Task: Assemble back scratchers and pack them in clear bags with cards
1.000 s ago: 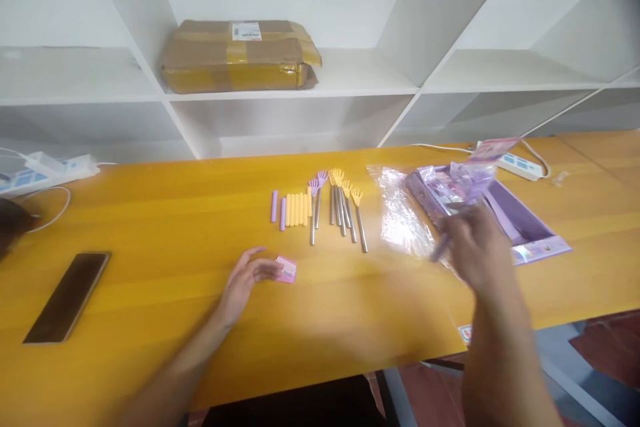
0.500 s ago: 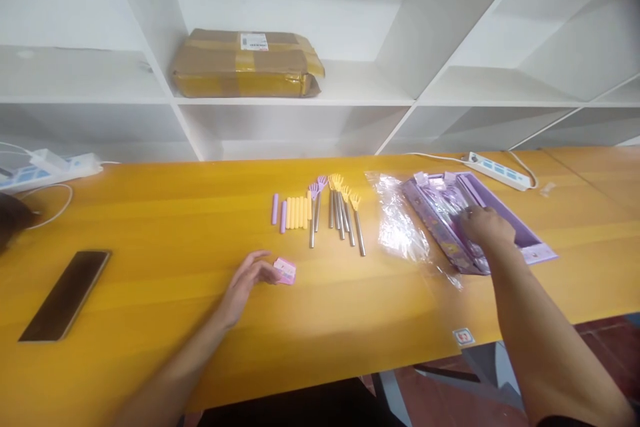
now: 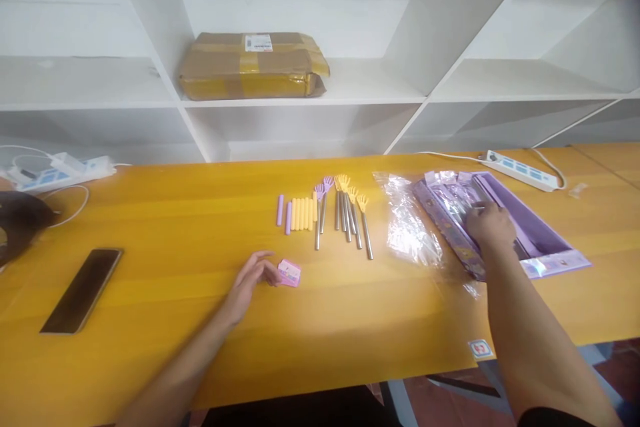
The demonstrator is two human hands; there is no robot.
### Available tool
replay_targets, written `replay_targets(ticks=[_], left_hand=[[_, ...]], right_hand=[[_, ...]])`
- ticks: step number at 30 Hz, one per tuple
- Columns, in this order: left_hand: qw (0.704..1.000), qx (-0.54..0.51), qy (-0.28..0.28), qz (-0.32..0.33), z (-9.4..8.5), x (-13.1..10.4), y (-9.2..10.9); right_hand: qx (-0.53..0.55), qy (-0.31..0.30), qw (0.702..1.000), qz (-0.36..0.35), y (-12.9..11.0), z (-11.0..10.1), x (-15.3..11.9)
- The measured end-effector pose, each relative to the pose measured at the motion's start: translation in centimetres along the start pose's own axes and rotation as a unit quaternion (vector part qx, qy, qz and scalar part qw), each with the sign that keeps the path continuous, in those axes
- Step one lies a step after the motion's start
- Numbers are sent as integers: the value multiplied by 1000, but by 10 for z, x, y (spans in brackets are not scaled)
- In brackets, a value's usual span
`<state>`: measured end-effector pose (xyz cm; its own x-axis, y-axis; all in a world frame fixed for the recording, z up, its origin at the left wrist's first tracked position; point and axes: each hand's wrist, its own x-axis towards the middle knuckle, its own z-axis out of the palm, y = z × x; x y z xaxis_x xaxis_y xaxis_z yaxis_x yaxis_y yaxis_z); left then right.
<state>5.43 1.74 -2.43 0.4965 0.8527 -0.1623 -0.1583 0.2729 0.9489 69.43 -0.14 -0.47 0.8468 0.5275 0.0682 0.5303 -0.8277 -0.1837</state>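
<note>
My left hand point(image 3: 251, 285) rests low over the table, its fingers apart and loosely bent. Their tips meet the left edge of a small pink card point(image 3: 289, 273). My right hand point(image 3: 491, 225) reaches into an open purple box point(image 3: 560, 260), fingers closed among clear plastic packaging point(image 3: 453, 193); what they grip is hidden. Between the hands lie back scratchers with metal rods, some with yellow claw heads point(image 3: 353, 193) and two with purple heads point(image 3: 327, 183). To their left is a row of yellow tubes point(image 3: 302, 214), beside two purple tubes point(image 3: 288, 218).
A crumpled clear plastic bag point(image 3: 413, 227) lies left of the box. Power strips point(image 3: 523, 171) with cables sit along the back edge. A dark phone point(image 3: 83, 290) lies at left, near a dark object point(image 3: 23, 223). A taped carton point(image 3: 255, 70) stands on the shelf.
The view has shifted slightly, so the table's things appear further right. More of the purple box's inside shows around my right hand. My left hand stays beside the pink card.
</note>
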Motion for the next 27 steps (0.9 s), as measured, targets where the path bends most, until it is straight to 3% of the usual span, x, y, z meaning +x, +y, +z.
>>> replay_targets(ticks=[9, 14, 17, 27], left_hand=[[1000, 6, -7, 16, 4, -5, 6], [1000, 11, -2, 17, 4, -6, 6], [1000, 18, 1, 18, 3, -5, 4], [999, 39, 14, 18, 3, -1, 3]], right_hand=[[38, 17, 999, 28, -9, -12, -15], [69, 50, 996, -25, -31, -34, -43], [100, 71, 986, -109, -59, -45, -66], [163, -49, 903, -394, -189, -45, -157]])
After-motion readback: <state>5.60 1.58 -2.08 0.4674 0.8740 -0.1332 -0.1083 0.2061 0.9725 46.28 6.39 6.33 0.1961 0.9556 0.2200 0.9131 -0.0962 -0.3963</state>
